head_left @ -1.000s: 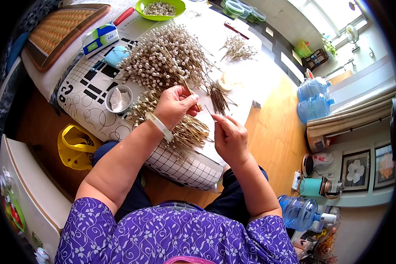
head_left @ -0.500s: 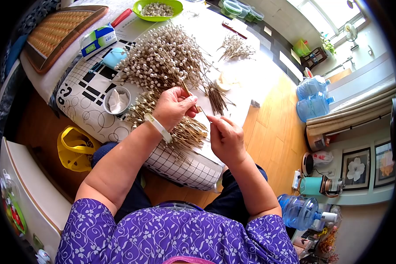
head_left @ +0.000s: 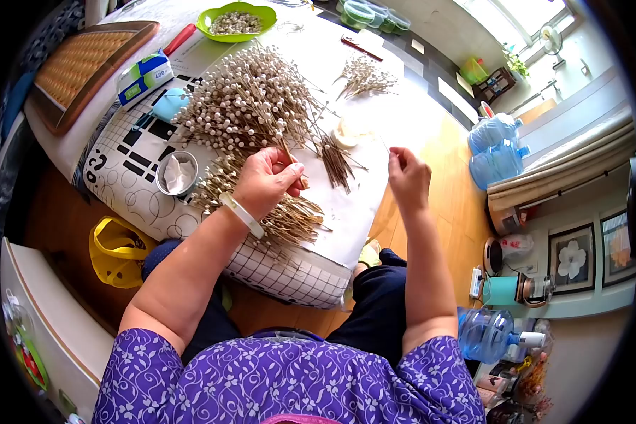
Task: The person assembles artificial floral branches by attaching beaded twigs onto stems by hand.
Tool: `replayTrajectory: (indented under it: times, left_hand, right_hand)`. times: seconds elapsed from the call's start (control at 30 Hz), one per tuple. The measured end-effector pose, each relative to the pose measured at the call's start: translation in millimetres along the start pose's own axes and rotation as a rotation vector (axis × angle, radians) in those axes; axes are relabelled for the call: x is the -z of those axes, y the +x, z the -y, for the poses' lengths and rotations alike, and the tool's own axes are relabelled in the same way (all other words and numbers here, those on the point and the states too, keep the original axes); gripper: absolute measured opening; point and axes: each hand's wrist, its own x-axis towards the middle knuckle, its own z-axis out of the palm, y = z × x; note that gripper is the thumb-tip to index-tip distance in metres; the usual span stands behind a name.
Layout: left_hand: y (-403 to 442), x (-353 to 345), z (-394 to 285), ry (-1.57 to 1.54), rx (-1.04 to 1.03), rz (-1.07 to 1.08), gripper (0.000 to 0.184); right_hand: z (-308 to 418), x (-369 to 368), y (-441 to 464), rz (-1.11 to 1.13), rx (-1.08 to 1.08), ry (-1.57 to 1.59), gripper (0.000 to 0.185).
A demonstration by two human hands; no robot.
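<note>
My left hand [head_left: 267, 182] pinches a thin brown stem [head_left: 287, 151] over the front of the table, with a light brown bit at its lower end. My right hand [head_left: 408, 177] is held away to the right, past the table edge, thumb and fingers pressed together; a faint thin line shows by its fingertips, too fine to name. Beyond my left hand lies a big pile of white-beaded stems [head_left: 240, 99]. Below it a second bundle of beaded stems [head_left: 290, 215] rests near the table's front edge. Bare brown stems [head_left: 337, 164] lie between the hands, beside a cream-coloured roll [head_left: 350, 132].
A green bowl of beads [head_left: 236, 22], a tissue pack [head_left: 145, 76] and a small cup [head_left: 178, 174] stand on the table [head_left: 396, 92]. Another small beaded bunch [head_left: 366, 75] lies at the back right. A yellow bag [head_left: 116, 251] sits below left; water jugs [head_left: 498, 164] stand right.
My right hand has moved away from my left hand, to the right and slightly up. My left hand keeps the stem, a little further left in view. The whole view has shifted slightly.
</note>
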Motion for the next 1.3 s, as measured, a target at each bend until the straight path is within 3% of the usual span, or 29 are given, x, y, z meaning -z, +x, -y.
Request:
replayTrajectory:
  times: [0.1, 0.23, 0.37, 0.43, 0.47, 0.5, 0.57, 0.6, 0.63, 0.67, 0.7, 0.77, 0.9, 1.0, 1.23, 1.3]
  left_hand:
    - [1.2, -1.9, 0.8, 0.064, 0.002, 0.02, 0.012]
    - [-0.5, -3.0, 0.7, 0.074, 0.017, 0.031, 0.01]
    - [-2.9, -2.9, -1.4, 0.092, 0.044, 0.056, 0.008]
    - [-4.0, -3.1, -2.0, 0.092, 0.043, 0.058, 0.008]
    - [-5.0, -3.9, -2.4, 0.096, 0.039, 0.061, 0.009]
    - [-7.0, -4.6, -2.2, 0.102, 0.039, 0.067, 0.01]
    - [-8.4, -8.3, 0.6, 0.095, 0.022, 0.094, 0.01]
    - [-9.7, -11.7, 2.0, 0.156, 0.011, 0.135, 0.009]
    - [-15.7, -14.3, 5.5, 0.222, 0.01, 0.175, 0.009]
    - [-18.3, -13.4, 11.3, 0.19, -0.025, 0.242, 0.008]
    - [-21.9, -15.7, 11.9, 0.16, -0.044, 0.28, 0.006]
    - [-24.8, -15.7, 22.5, 0.426, -0.218, 0.233, 0.004]
    - [-25.1, -19.3, 19.1, 0.289, -0.116, 0.26, 0.008]
    - [-20.1, -16.6, 14.0, 0.086, 0.114, 0.313, 0.011]
    - [-16.8, -21.8, 14.3, -0.051, 0.103, 0.426, 0.014]
    - [-18.8, -23.9, 14.9, -0.062, 0.11, 0.425, 0.012]
  right_hand:
    - [-37.7, -18.4, 30.6, 0.05, -0.044, -0.133, 0.013]
    - [-49.3, -48.2, 47.1, 0.113, 0.058, -0.298, 0.017]
    - [-47.7, -53.5, 46.0, 0.085, 0.109, -0.363, 0.031]
    - [-28.4, -32.2, 39.0, 0.105, -0.045, -0.408, 0.037]
    - [-25.5, -23.5, 34.8, 0.041, -0.045, -0.26, 0.046]
    - [-10.2, -12.2, 27.1, 0.069, -0.15, -0.092, 0.043]
    - [11.8, -15.4, 1.0, 0.136, -0.086, 0.562, 0.021]
    - [40.7, -19.0, -16.2, 0.165, -0.016, 0.842, 0.019]
    - [69.4, -14.1, -35.5, 0.375, -0.003, 0.566, 0.019]
    - [79.9, -13.6, -41.1, 0.479, -0.145, 0.585, 0.018]
    - [82.5, -21.0, -45.2, 0.496, -0.14, 0.669, 0.017]
    - [72.4, -32.9, -51.2, 0.526, -0.128, 0.728, 0.017]
    - [60.6, -35.6, -54.0, 0.579, -0.193, 0.745, 0.017]
    - [57.1, -34.4, -52.6, 0.633, -0.247, 1.023, 0.018]
    - [50.7, -29.3, -41.7, 0.827, -0.302, 1.453, 0.013]
    - [54.6, -25.6, -45.1, 0.792, -0.32, 1.431, 0.014]
